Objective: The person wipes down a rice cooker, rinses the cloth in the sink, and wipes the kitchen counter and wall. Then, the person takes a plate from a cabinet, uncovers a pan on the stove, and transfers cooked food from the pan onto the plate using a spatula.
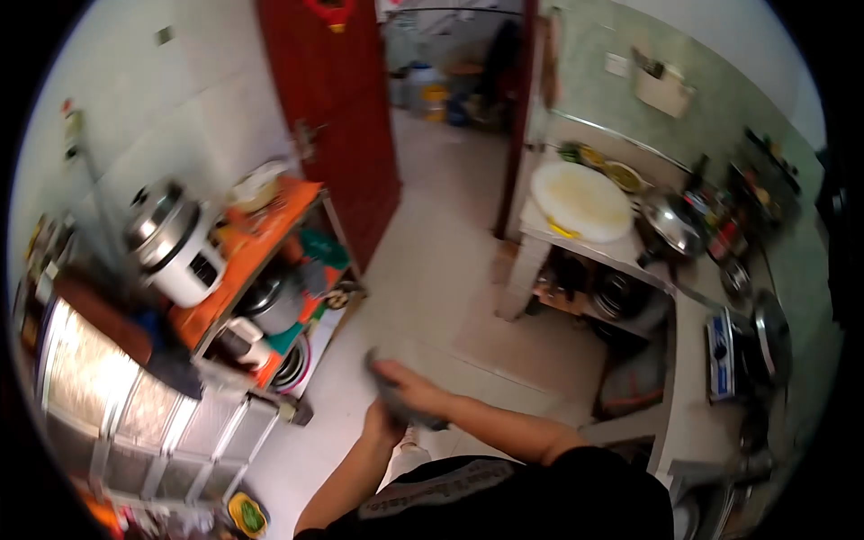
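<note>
In front of my body, both hands are together around a dark grey cloth (389, 393), blurred by motion. My right hand (407, 385) lies over the cloth's upper part, its fingers closed on it. Lower down, my left hand (382, 423) presses against the cloth from the left, its fingers mostly hidden. One end of the grey fabric hangs out below my right wrist.
On the left, an orange-topped shelf (241, 261) carries a white rice cooker (184, 261). A red door (346, 117) stands open ahead. Along the right runs a counter (697, 360) with a round white cutting board (583, 200), a pressure cooker (673, 223) and a gas stove (722, 355).
</note>
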A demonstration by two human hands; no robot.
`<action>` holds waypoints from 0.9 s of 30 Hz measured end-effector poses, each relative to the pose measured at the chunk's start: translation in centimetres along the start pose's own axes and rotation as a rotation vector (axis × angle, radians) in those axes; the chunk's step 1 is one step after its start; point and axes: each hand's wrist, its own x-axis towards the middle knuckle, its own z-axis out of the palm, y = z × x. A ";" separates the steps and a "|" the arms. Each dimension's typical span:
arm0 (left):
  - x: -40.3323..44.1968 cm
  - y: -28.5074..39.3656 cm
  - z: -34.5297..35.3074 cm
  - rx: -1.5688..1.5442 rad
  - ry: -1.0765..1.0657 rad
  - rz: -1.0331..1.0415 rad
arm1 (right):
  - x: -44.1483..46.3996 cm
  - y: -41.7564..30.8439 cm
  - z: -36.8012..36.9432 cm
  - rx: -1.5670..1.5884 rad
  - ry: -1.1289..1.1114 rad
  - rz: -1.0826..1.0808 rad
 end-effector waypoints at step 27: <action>33.0 8.2 19.4 0.174 -0.267 -0.095 | 25.8 9.9 -20.5 -0.761 0.272 0.055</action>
